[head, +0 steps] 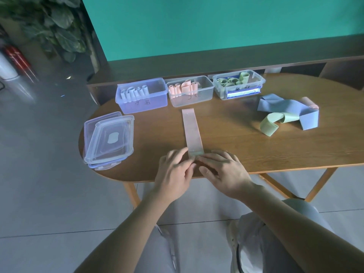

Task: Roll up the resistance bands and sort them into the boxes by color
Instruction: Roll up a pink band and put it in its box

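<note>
pink band (192, 131) flat on the wooden table (236, 146), a long strip from just in front of the middle box (190, 91) down to the near edge. left hand (174, 170) and right hand (222, 170) side by side at the near end of the pink band, fingers bent and pinching that end down (end looks just folded over, a bit blurry). thumbs tucked under, touching the strip.

behind the pink band, three boxes in a row: purple box (142, 95) on the left with pale purple rolls, middle box with pink rolls, right box (239, 83) with green rolls. to the right of the pink band, well apart, loose bands in a heap: blue band (285, 109), green band (269, 125) curled in front of it, and a pink roll (310, 103) at the far end. to the left of the pink band, stacked clear lids (109, 138) near the table edge.
</note>
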### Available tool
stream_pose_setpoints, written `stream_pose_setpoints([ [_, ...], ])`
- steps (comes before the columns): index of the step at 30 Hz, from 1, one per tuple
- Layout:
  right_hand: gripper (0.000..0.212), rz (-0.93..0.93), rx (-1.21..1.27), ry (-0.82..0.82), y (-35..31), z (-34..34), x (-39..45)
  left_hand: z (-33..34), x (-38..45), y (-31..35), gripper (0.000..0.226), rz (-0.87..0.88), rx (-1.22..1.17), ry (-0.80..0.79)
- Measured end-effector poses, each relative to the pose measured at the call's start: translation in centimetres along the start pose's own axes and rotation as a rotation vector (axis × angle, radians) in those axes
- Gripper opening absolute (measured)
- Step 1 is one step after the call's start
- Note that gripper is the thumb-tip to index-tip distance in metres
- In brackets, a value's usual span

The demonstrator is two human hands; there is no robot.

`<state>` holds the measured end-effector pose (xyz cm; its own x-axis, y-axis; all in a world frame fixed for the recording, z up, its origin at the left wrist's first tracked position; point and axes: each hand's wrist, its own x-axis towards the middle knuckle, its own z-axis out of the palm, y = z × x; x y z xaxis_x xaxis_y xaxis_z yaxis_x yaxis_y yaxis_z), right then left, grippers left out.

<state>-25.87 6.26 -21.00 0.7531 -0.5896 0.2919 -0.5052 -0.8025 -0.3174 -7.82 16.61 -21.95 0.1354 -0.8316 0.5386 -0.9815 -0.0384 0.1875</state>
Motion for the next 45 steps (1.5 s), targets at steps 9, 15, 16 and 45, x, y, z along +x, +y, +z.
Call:
stream_pose_setpoints([
  [9, 0.094, 0.011, -0.128, -0.182, -0.6, 0.3, 0.1, -1.0, 0.4, -0.2, 0.053, -0.082, 0.233, -0.231],
  [15, 0.105, 0.055, -0.117, -0.215, -1.4, 0.3, 1.3, -0.7, 0.6, -0.4, 0.057, -0.103, 0.295, -0.306],
  [16, 0.105, 0.058, -0.119, -0.216, -1.4, 0.3, 1.4, -0.7, 0.5, -0.4, 0.056, -0.099, 0.292, -0.294],
  [45, 0.091, -0.038, 0.051, -0.143, -0.9, -0.3, 1.8, -1.3, 1.3, -0.4, 0.057, -0.142, 0.145, -0.26],
])
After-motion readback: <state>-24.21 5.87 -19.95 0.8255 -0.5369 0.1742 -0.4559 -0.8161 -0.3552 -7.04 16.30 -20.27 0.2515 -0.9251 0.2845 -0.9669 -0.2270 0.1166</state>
